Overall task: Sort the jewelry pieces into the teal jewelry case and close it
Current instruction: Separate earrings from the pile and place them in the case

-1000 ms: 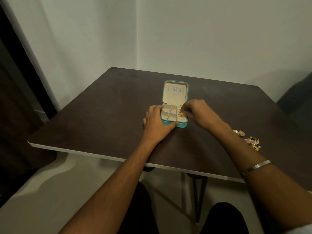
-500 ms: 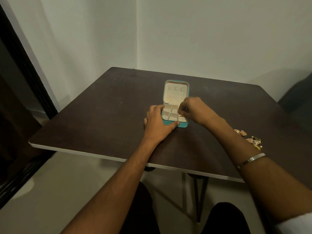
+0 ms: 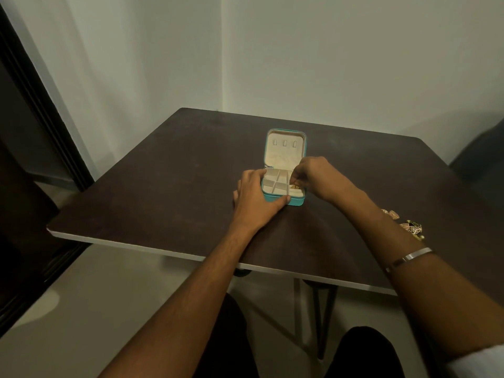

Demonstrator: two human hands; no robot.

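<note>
Left hand [image 3: 256, 199] grips the case [image 3: 283, 199] at its near-left corner: fingers along the left wall, thumb on the front edge. Right hand [image 3: 316, 174] is over the right compartment, fingertips curled down and bunched at a gold piece [image 3: 296, 187] lying there; looks like a pinch, but whether it actually holds the piece can't be made out. Silver bangle [image 3: 409, 259] on the right forearm.

Case sits mid-table [image 3: 163, 192], open, lid [image 3: 285, 148] tipped up and back, cream lining, three small tabs inside the lid. Tray is split by dividers; left and middle compartments show only lining.

More jewelry [image 3: 406, 223] in a loose cluster on the table near the right edge, well apart from the case, just behind the right forearm; gold and pinkish pieces, details too small to tell.

Table is dark with a pale edge, pushed into a white wall corner.
</note>
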